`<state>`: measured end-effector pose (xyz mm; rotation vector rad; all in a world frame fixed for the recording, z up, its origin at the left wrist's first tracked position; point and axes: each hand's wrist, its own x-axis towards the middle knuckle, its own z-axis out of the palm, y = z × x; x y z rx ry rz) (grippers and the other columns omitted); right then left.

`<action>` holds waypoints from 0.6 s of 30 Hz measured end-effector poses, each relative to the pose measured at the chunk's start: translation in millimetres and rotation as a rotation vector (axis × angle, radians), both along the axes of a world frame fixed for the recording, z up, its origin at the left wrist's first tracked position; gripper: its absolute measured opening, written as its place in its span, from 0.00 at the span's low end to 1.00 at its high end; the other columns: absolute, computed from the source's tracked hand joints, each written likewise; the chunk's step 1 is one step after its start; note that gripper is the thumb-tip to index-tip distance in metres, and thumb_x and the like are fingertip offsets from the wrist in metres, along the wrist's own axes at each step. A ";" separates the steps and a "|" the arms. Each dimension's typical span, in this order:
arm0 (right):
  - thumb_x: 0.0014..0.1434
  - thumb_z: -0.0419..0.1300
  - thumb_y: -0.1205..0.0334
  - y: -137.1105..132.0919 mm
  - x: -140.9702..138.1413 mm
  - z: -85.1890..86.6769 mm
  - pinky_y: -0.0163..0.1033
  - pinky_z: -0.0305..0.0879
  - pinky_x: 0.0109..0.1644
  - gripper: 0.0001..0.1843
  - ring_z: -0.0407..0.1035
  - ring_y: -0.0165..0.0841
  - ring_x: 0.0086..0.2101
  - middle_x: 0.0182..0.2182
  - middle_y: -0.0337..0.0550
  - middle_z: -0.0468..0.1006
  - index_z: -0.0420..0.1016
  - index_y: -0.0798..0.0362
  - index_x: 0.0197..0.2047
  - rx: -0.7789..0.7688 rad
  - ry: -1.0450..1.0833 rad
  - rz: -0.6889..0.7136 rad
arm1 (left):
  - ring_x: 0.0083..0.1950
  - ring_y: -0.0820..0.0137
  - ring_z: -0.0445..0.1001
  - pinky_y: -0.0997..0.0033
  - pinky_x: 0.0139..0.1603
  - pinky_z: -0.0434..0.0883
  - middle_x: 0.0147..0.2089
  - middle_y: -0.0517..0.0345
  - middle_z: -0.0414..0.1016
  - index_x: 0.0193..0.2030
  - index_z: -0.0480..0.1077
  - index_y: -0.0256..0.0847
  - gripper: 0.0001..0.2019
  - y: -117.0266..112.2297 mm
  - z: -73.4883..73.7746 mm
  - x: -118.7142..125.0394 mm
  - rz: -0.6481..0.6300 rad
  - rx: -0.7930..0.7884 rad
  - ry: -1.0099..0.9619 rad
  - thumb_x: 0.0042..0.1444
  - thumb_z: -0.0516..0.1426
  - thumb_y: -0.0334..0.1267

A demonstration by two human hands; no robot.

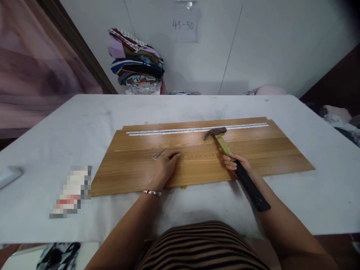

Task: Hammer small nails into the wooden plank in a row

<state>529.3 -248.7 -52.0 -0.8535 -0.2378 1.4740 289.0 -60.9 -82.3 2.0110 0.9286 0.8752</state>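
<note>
My right hand (235, 162) grips a claw hammer (224, 145) by its yellow neck, just above the black handle grip. The hammer's metal head is raised over a wood-grain board (264, 152). Fingertips pinched, my left hand (166, 164) rests on the board at the left end of a row of small dark dots, perhaps nail heads. Whatever is between those fingertips is too small to make out. A few loose nails (158, 154) lie on the board just left of that hand. Two white measuring strips (180, 131) run along the board's far side.
The board lies on a white-covered table (197, 107). A blurred-out flat item (71, 191) sits at its left, with a pale object (9, 175) at the table's left edge. Folded cloth (137, 62) is stacked behind the table against the wall. A pink curtain (33, 56) hangs at left.
</note>
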 end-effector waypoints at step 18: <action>0.45 0.65 0.55 -15.1 -11.6 -4.4 0.30 0.46 0.15 0.18 0.50 0.23 0.12 0.13 0.25 0.55 0.63 0.51 0.37 0.103 -0.317 0.047 | 0.37 0.70 0.70 0.68 0.41 0.69 0.36 0.58 0.75 0.41 0.74 0.42 0.11 0.4 -8.5 3.4 0.002 0.011 0.034 0.49 0.57 0.34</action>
